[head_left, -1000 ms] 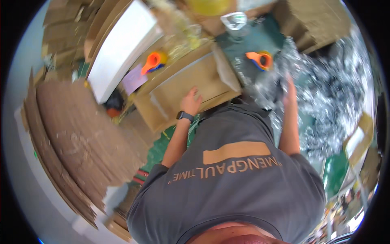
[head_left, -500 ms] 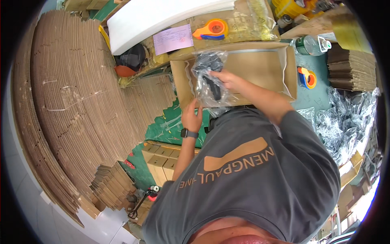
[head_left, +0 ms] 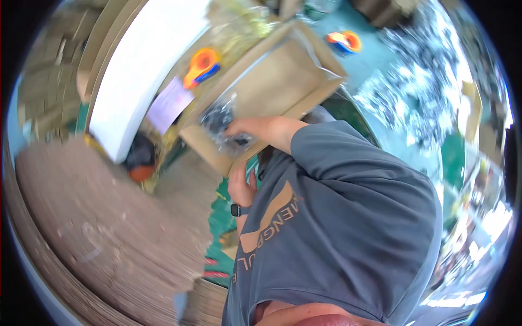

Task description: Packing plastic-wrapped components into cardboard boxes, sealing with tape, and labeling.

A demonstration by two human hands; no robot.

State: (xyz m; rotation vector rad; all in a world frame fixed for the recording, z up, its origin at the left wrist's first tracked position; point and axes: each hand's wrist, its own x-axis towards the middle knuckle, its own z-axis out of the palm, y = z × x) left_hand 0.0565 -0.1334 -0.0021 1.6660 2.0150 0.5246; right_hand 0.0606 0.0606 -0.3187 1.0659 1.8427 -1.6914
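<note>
An open cardboard box (head_left: 280, 73) lies slantwise in front of me. Inside its left end is a clear plastic bag (head_left: 217, 118) with a black item in it; the item's exact kind is hard to make out. My right hand (head_left: 242, 127) reaches over the near wall and is closed on the bag, slightly blurred. Beside the box's near left corner is my left hand (head_left: 241, 185), its fingers fairly straight against the outside of the wall and its thumb apart. A dark watch (head_left: 235, 210) is on that wrist.
Beyond the box lie an orange tape dispenser (head_left: 203, 64), a pink paper sheet (head_left: 170, 105) and a white foam stack (head_left: 147, 70). Flattened cardboard (head_left: 119, 217) fills the left side. To the right are another tape dispenser (head_left: 345, 42) and a heap of clear plastic bags (head_left: 416, 81).
The whole view has turned, so the box now slants. The bag with the black item is lower in the box's left end, with my right hand still on it. My left hand stays by the corner.
</note>
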